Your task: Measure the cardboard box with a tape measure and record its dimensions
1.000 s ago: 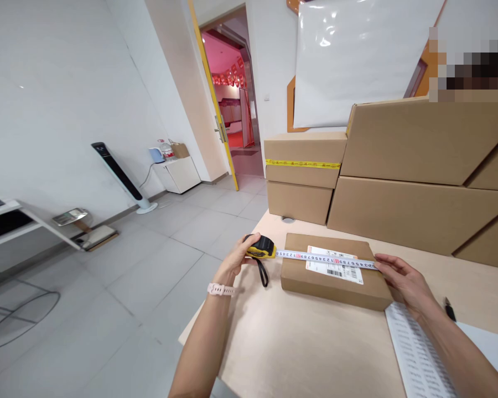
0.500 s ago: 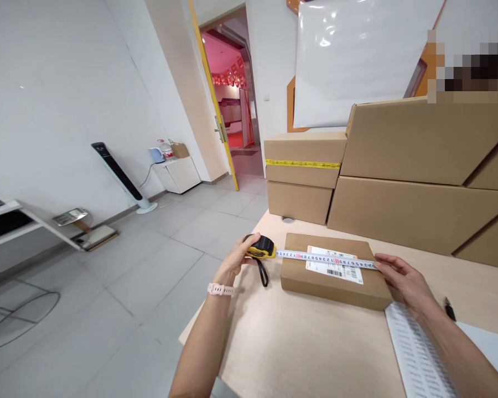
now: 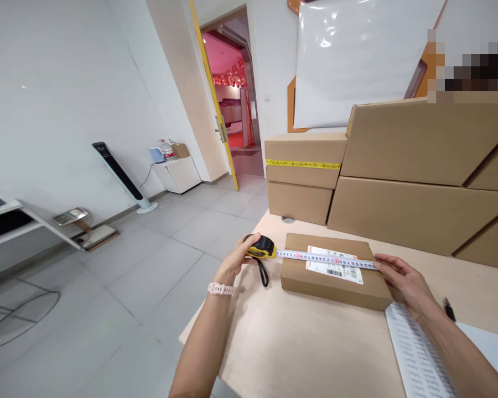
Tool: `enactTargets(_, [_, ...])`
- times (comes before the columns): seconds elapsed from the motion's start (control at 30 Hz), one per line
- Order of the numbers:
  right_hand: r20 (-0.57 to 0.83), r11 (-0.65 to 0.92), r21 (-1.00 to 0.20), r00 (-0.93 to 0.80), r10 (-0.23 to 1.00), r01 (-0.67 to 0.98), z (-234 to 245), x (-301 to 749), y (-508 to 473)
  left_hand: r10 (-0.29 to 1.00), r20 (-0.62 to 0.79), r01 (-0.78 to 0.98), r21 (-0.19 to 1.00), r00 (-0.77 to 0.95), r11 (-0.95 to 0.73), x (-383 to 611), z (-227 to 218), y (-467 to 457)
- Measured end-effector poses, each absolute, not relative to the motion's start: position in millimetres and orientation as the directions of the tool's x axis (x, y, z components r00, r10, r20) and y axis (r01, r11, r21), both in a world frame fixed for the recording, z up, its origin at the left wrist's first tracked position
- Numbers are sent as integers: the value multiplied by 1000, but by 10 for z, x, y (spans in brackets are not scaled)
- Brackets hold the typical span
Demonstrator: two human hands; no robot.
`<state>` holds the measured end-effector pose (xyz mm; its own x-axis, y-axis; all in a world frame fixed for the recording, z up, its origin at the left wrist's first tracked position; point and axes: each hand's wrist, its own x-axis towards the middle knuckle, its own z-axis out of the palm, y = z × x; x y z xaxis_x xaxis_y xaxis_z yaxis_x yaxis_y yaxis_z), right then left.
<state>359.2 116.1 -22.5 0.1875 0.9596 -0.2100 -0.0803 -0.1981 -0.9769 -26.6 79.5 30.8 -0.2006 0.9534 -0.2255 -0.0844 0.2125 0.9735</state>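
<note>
My left hand (image 3: 235, 261) is closed around a black and yellow tape measure (image 3: 262, 246), just past the left edge of a flat brown cardboard box (image 3: 336, 296). A black wrist strap (image 3: 264, 273) dangles from the tape's case. Its white blade (image 3: 319, 258) stretches across the top of the box, over a white shipping label (image 3: 336, 271). At the box's right edge, my right hand (image 3: 404, 279) pinches the blade's end between thumb and fingers. The exact tip is hidden by those fingers.
Large cardboard boxes (image 3: 415, 204) are stacked along the table's (image 3: 315, 342) far side, with a person partly visible behind them. A printed sheet (image 3: 415, 348) lies under my right forearm, near a black pen (image 3: 449, 309). Beyond the table's left edge is tiled floor (image 3: 149, 287).
</note>
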Motion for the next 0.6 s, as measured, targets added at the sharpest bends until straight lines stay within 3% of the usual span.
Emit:
enactTargets(0.33, [-86,-127,-979,238,967,161,-55,3622,1119,976,-108,-168,983,-191,76,-191,361,750])
enactTargets(0.47, [124,64,-981,343,931,182,395,3673,908,995,-23,-249,968,-94,-2,-83,536,579])
enactTargets(0.6, [376,223,-918,548,747,327,830,3761,601,991,-21,-320,945,134,64,145,579,191])
